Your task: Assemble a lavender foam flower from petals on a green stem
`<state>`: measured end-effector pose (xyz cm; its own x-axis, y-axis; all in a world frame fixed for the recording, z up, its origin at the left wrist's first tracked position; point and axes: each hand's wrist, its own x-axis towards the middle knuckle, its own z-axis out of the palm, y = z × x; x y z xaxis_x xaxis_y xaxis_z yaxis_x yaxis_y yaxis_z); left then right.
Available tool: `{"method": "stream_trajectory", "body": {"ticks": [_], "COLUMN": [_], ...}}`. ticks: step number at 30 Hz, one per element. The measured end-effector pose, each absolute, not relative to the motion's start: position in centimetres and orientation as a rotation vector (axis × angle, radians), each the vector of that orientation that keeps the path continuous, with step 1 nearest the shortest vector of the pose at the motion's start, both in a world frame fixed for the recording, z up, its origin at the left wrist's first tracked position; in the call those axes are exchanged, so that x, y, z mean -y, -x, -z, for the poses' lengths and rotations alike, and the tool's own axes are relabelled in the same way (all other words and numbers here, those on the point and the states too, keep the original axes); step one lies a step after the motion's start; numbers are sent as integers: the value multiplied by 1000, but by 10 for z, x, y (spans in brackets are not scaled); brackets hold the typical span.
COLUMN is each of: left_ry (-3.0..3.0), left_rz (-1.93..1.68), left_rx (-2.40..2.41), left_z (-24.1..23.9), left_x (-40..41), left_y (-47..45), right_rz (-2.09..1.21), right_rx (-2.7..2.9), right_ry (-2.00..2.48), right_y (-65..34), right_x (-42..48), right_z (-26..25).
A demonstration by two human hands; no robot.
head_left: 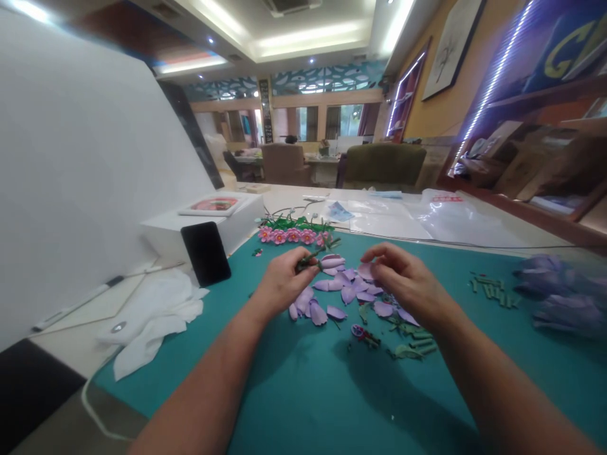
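My left hand [283,281]: closed, pinching a green flower stem [311,258] above the teal mat [308,404]. My right hand [405,278]: half-curled, seemingly pinching a lilac petal [365,272]. Step, I judge: petal attachment; next needs careful alignment.

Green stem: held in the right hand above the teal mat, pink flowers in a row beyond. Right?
Wrong hand. The head view shows the green stem held in the left hand. The rest stands: it is above the teal mat, with the pink flowers in a row beyond.
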<state>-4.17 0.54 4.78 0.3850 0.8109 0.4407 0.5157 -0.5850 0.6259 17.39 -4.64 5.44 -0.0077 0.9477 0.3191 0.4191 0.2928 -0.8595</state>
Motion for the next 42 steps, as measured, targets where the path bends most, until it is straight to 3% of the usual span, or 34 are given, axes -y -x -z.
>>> {"method": "stream_trajectory", "body": {"ticks": [8, 16, 22, 28, 42], "left_ry": [-2301, -2312, -2314, -2303, -2289], "left_rz": [-1023, -1021, -1024, -1028, -1001], "left_rx": [-1281, -1297, -1294, -1300, -1247], "left_z": [-44, -42, -43, -44, -46], "left_x": [-9, -8, -7, -6, -4], "left_y": [41, 40, 40, 40, 40], "right_rz": [-971, -834, -418, -544, -237], "right_rx": [1569, 1578, 1679, 1668, 1821], "right_ry": [1195, 1182, 1164, 1269, 1386], "right_y": [-154, -143, -140, -141, -139], "right_x": [49, 45, 44, 37, 41], "right_z": [-52, -31, -26, -10, -12]}}
